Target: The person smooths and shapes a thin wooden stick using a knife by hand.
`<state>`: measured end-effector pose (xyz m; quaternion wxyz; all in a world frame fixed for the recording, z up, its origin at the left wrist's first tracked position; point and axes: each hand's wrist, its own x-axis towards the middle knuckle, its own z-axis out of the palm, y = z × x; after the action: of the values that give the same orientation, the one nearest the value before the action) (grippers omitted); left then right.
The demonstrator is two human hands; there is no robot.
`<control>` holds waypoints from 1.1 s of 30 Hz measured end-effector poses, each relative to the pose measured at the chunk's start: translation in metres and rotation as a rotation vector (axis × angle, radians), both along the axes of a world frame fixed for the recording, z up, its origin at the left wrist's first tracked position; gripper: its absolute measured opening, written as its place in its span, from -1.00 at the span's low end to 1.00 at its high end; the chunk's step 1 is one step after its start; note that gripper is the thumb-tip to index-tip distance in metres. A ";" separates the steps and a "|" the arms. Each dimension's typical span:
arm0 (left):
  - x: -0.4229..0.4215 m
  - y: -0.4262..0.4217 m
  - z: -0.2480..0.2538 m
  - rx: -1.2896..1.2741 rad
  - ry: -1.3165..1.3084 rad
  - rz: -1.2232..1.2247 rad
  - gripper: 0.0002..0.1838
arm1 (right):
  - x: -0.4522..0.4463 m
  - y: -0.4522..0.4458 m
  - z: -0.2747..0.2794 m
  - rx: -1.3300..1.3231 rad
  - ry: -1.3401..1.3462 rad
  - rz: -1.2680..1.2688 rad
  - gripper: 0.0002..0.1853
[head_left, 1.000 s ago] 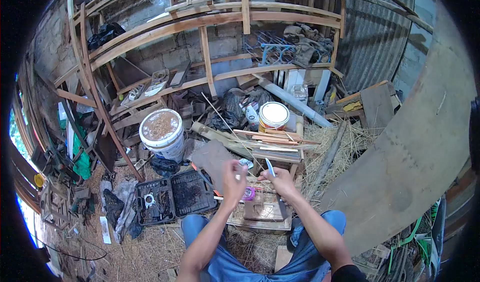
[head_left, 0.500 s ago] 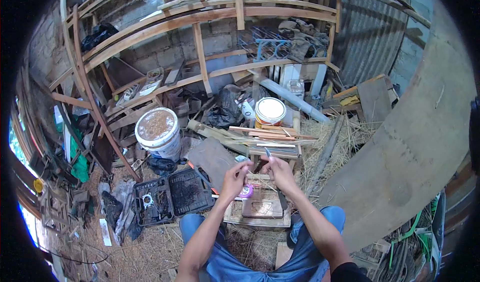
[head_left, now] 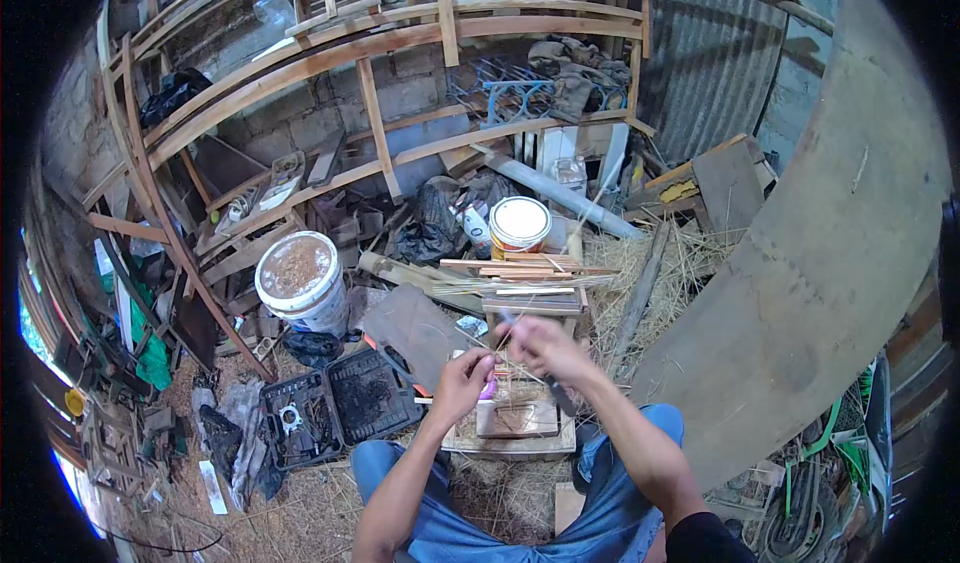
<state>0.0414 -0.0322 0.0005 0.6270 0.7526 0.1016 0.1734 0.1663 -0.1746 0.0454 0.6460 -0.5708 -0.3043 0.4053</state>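
Observation:
My left hand (head_left: 463, 383) is closed in a pinch above a low wooden bench (head_left: 505, 445). A thin pale strip (head_left: 478, 341) runs between its fingertips and my other hand. My right hand (head_left: 550, 350), smeared by motion, is closed around a slim tool with a greyish tip (head_left: 506, 316); its exact kind is unclear. A purple round object (head_left: 489, 389) sits partly hidden behind my left hand. On the bench lies a brown wooden block (head_left: 517, 420). Below my right hand, a dark blade-like piece (head_left: 562, 397) rests at the bench's right side.
Beyond the bench, wooden sticks (head_left: 530, 272) lie on a small stand before a lidded paint bucket (head_left: 520, 223). To the left are an open black tool case (head_left: 372, 395) and a white bucket (head_left: 300, 281). A large board (head_left: 770, 313) leans at right.
My right hand has moved left and slightly down, and its tool tip has swung leftward. The left hand has shifted a little down and left. The whole view has shifted slightly.

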 end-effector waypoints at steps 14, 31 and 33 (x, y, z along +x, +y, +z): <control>-0.026 0.014 0.021 0.625 -0.003 0.121 -0.84 | 0.038 -0.019 -0.004 -0.015 0.097 -0.161 -0.70; -0.061 0.058 0.015 0.766 0.056 0.104 -0.85 | 0.120 -0.097 -0.007 0.060 0.108 -0.551 -0.74; -0.067 0.068 0.015 0.797 0.125 0.123 -0.87 | 0.145 -0.111 -0.018 0.170 0.150 -0.742 -0.70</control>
<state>-0.0252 0.0355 0.0157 0.2675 0.9382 0.1093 0.1904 0.3110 -0.2858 0.0276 0.8142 -0.5551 -0.0617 0.1581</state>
